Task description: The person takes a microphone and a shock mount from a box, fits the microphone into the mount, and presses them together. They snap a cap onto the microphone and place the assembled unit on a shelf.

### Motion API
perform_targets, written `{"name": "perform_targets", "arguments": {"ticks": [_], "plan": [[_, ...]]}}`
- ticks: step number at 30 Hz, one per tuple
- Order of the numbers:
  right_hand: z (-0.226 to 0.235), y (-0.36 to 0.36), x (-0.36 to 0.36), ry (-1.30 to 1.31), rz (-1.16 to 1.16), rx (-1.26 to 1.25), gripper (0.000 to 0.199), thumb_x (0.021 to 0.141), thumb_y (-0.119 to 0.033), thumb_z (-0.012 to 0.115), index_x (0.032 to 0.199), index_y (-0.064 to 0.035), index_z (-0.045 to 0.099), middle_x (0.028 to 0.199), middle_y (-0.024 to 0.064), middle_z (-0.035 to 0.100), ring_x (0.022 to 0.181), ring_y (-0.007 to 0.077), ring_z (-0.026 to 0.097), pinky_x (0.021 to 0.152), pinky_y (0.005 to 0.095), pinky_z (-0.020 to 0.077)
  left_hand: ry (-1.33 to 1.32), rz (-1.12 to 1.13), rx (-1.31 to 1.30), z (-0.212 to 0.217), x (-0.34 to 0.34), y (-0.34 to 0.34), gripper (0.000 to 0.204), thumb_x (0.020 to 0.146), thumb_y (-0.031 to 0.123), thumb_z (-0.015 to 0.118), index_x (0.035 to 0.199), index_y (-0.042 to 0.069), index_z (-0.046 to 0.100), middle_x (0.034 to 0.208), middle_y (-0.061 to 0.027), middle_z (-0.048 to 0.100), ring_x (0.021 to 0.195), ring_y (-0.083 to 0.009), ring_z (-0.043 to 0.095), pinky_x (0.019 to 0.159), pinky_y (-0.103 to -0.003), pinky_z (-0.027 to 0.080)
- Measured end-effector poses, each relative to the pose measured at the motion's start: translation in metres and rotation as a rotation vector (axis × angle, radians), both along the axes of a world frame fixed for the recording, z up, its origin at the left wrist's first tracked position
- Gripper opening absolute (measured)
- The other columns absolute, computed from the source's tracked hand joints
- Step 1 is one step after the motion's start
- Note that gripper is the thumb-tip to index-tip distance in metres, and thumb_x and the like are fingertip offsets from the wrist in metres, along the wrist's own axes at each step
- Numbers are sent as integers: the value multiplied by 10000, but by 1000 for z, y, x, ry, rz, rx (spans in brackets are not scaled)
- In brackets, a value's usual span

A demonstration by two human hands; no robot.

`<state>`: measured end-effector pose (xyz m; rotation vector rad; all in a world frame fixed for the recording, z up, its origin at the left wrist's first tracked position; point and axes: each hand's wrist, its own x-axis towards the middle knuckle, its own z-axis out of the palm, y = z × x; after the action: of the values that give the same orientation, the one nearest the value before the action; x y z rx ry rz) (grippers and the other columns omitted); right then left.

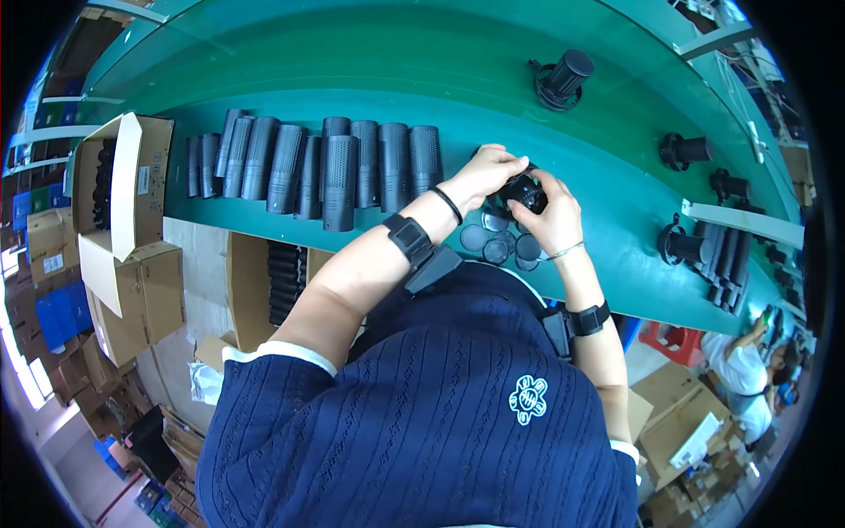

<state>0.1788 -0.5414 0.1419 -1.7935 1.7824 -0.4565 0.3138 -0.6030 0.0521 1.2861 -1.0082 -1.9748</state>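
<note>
My left hand (486, 173) and my right hand (553, 214) meet over the green work surface (458, 114), both wrapped around a small black cylindrical part (521, 190). Several round black discs (495, 243) lie flat on the surface just below the hands. To the left, a row of several black perforated cylinders (339, 167) lies side by side. Each wrist wears a black strap with a small device.
Black assembled units (561, 79) lie farther along the green belt, with more at the right (695, 246). Open cardboard boxes (119, 189) with black tubes stand at the left; another box (282, 282) sits under the table. Another person (748, 374) works at lower right.
</note>
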Motion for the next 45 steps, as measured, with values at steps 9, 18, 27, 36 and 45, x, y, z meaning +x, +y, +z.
{"name": "perform_targets", "arguments": {"ticks": [9,18,27,36,45], "plan": [[3,-5,-12,382,510,-266,436,715,-152,708,1128,-238,595,1038,148,496,937,330,548,713,381,526,-269,-302,127,9,-3,-37,329,920,305,586,927,-20,637,847,-84,625,726,-138,549,605,-279,439],[5,-9,-10,512,599,-131,487,690,-131,698,1141,-284,592,1018,138,478,962,315,524,718,367,544,-340,-530,138,9,5,-49,459,910,389,585,1040,-51,621,1030,-146,611,954,-200,505,824,-324,389],[-3,-6,-11,506,550,-185,487,697,-107,690,1153,-240,587,1089,158,484,961,319,534,732,361,540,-242,-507,164,5,3,-49,468,911,376,589,1083,-60,593,1078,-159,597,1002,-209,503,873,-347,376],[-24,6,-13,-373,-326,35,617,641,-211,798,1116,-13,457,965,200,576,893,357,594,798,379,485,349,-111,-82,-2,23,-4,172,937,200,566,999,40,573,1105,-6,484,980,-116,496,869,-277,407],[-28,11,-11,-141,-65,-164,552,651,-79,726,1149,-21,496,1022,146,548,887,259,604,665,315,522,155,7,-9,-9,28,3,235,936,212,566,1061,13,577,1072,-29,536,1024,-128,514,904,-279,422]]}}
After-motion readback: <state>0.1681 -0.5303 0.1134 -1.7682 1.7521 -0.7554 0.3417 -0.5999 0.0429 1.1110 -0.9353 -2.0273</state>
